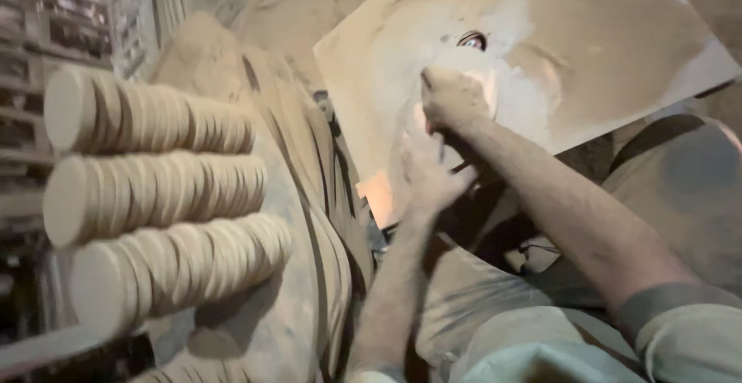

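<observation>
Head view, both hands (437, 132) on dusty board (618, 51)

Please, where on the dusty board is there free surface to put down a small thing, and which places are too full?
The board is bare on its right half, between the small hole and the far right corner. Its lower left edge is taken by the right hand and left hand. Left of them it is crowded: three rows of round discs and leaning thin slabs.

No packages, labels, signs or screens show anywhere in this view. Nothing near or far, left or right, carries a printed face or a display.
</observation>
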